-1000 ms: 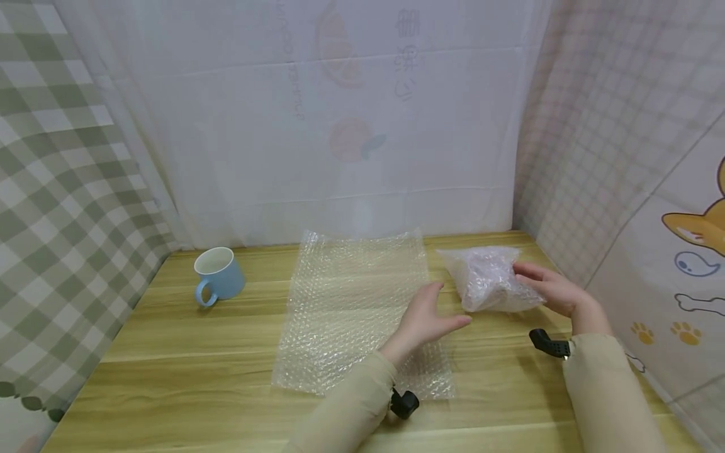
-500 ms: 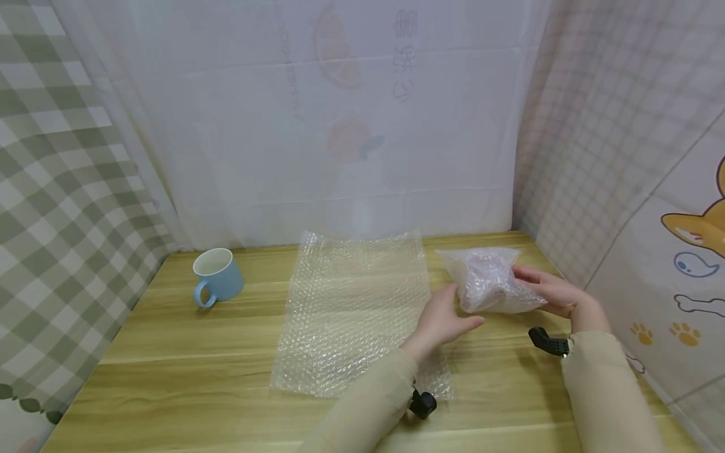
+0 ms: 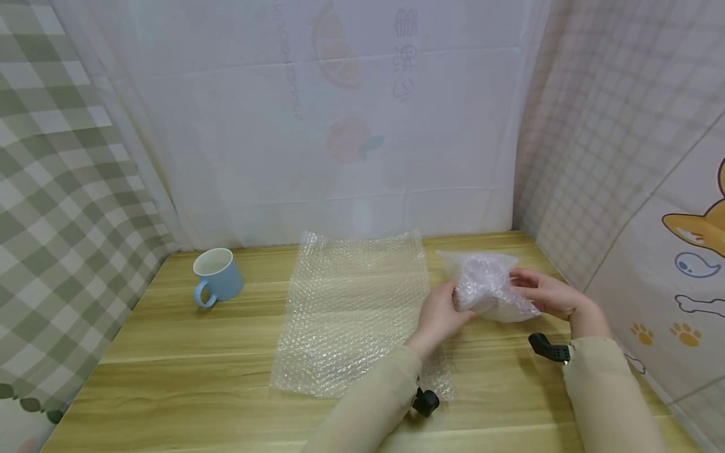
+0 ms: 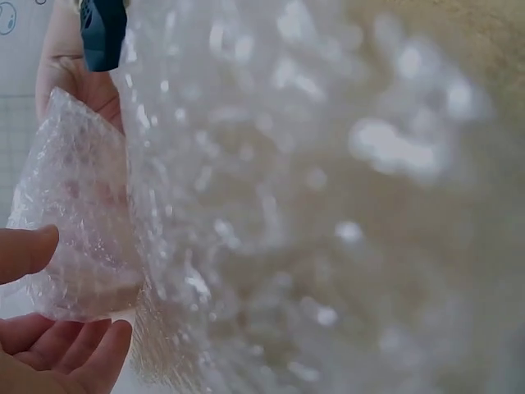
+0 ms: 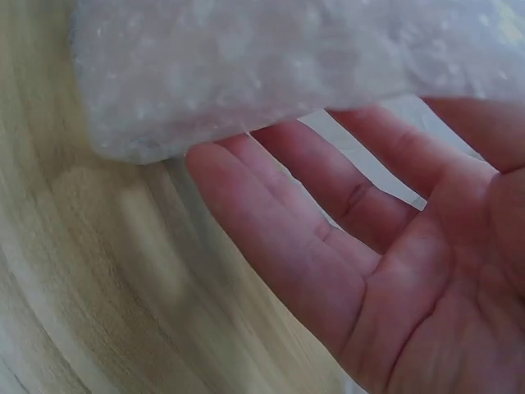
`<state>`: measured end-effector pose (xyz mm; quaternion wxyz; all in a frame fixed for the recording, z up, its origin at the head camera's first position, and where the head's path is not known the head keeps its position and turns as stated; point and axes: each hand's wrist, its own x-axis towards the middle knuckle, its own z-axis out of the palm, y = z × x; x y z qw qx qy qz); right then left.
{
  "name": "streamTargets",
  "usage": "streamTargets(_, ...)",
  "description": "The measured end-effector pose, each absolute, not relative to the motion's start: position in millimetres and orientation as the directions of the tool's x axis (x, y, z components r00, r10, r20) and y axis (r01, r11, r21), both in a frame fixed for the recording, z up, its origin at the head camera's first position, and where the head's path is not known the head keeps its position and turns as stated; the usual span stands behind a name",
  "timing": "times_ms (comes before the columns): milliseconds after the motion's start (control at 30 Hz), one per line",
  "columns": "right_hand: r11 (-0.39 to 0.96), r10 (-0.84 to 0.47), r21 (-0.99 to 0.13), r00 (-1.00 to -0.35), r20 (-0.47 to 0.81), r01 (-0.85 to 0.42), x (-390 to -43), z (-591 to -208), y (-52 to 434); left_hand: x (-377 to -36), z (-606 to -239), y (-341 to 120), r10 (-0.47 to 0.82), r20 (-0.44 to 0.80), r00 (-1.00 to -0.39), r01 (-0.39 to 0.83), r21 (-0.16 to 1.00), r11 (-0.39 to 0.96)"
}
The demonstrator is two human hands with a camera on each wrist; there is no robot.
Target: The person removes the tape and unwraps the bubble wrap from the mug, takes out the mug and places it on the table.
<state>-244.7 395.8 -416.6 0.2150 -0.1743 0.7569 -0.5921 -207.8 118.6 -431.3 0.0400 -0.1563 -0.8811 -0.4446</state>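
Observation:
A bundle in bubble wrap (image 3: 481, 286) is at the right of the table, between both hands; what is inside cannot be made out. My left hand (image 3: 440, 318) holds its left side, and in the left wrist view the thumb (image 4: 29, 250) and curled fingers (image 4: 78, 349) lie on either side of it. On the bundle's right side my right hand (image 3: 552, 296) grips it. Its fingers (image 5: 287, 213) reach under the wrap's edge in the right wrist view, the thumb partly hidden. Flat beside the left hand lies a clear bubble wrap sheet (image 3: 351, 314).
A light blue mug (image 3: 223, 280) stands upright at the back left, handle toward the front. The wooden table (image 3: 187, 384) ends at a white curtain (image 3: 255, 138) behind, with checked cloth (image 3: 56, 189) on the left and a printed cloth (image 3: 634, 251) on the right.
My left hand has moved right and taken hold of the bundle's left side. The bundle has shifted and turned slightly toward the front. My right hand has stayed at its right side.

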Motion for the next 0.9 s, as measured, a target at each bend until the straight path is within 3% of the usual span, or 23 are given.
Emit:
streamTargets(233,0.376,-0.435,-0.927,-0.884,-0.168,-0.009,-241.1,-412.8,382.3,-209.1,-429.7,118.9,0.19,0.208,-0.96,0.281,0.743,0.607)
streamTargets(633,0.466,-0.331,-0.866,-0.944,0.019,-0.181,-226.6,-403.3,362.4,-203.8,-417.0,113.3,0.087,0.367,-0.926,0.353,0.762,0.543)
streamTargets(900,0.3,-0.314,-0.914,-0.933,0.177,-0.274,-222.9,-397.9,351.6,-204.7,-409.7,107.5,0.021,0.463,-0.886,0.404,0.749,0.525)
